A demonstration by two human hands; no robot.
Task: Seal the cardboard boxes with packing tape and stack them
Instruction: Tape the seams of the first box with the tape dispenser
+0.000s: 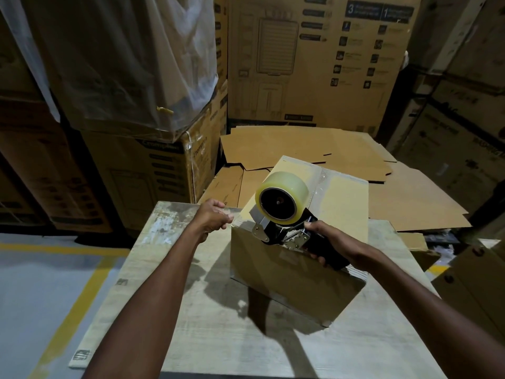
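While the right hand (332, 246) grips the tape dispenser (281, 203) at the near edge of the box (347, 209), tape (322, 176) appears to line the top seam; the left hand (214, 217) curls alongside, grip unclear. Stacking awaits.

At one o'clock, the tall printed carton (322, 64) bears large digits "3" and "1"; other print is too blurred.
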